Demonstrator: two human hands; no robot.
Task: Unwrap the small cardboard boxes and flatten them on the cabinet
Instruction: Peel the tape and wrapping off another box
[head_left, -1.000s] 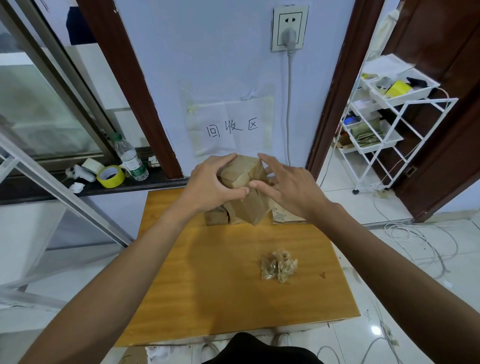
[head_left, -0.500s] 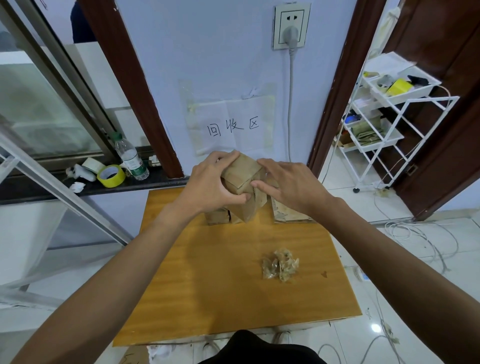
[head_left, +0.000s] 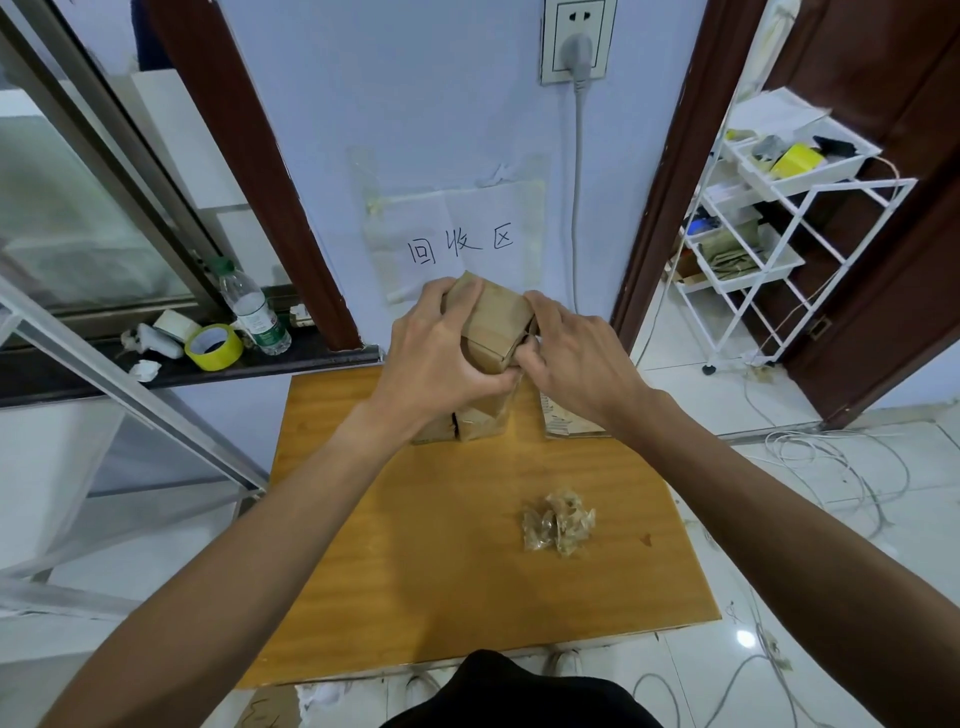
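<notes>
Aloft, box tilted, left hand, right hand gripping

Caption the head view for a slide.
Left hand and right hand grip a small cardboard box over the wooden cabinet, crumpled wrap nearby.

- Pale blue painted wall, straight ahead.
- White wall socket with a grey plug in it; a grey cable hangs straight down.
- White paper sheet with handwritten characters, taped to the wall.
- Dark brown wooden frame posts, left and right.
- Grey metal-framed window, left, above a dark sill.
- Clear plastic bottle with green cap and yellow tape roll, on the sill.
- White wire shelf trolley, right, with trays of small items.
- Dark brown wooden door, behind the trolley.
- Glossy white tiled floor, with a bright glint; loose white cables lie on it.
- Orange-brown wooden cabinet, against the wall.
</notes>
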